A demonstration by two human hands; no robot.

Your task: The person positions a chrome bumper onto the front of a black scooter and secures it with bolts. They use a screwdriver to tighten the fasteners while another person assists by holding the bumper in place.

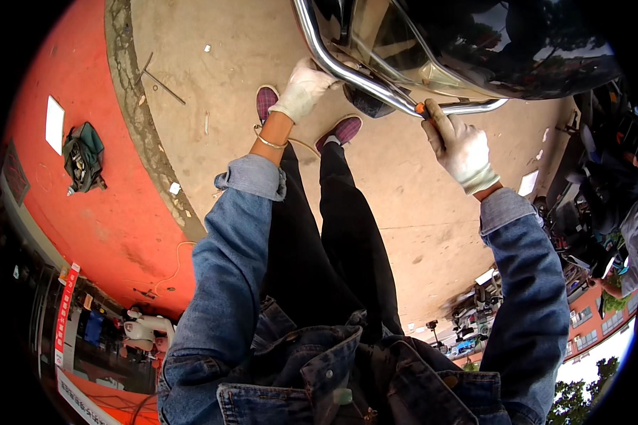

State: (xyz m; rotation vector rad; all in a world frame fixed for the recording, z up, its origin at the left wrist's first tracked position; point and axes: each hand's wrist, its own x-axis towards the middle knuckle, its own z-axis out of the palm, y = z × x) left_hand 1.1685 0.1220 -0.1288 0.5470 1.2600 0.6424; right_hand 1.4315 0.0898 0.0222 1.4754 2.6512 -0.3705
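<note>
A bent chrome bar (365, 81) runs across the front of a glossy black vehicle body (517, 49) with a clear headlight (390, 39). My left hand (302, 91), in a white work glove, is closed against the bar's left part; some fingertips are hidden behind it. My right hand (462, 147), gloved too and soiled at the fingers, grips an orange-handled screwdriver (421, 109). Its thin shaft points up and left past the bar toward the area below the headlight. Where the tip sits cannot be made out. A dark part (368, 103) shows under the bar.
A T-shaped metal tool (164, 86) lies on the concrete at the left. On the red pavement sit an open dark green bag (85, 159) and a white sheet (54, 125). Parked vehicles and a person (631, 244) are along the right edge.
</note>
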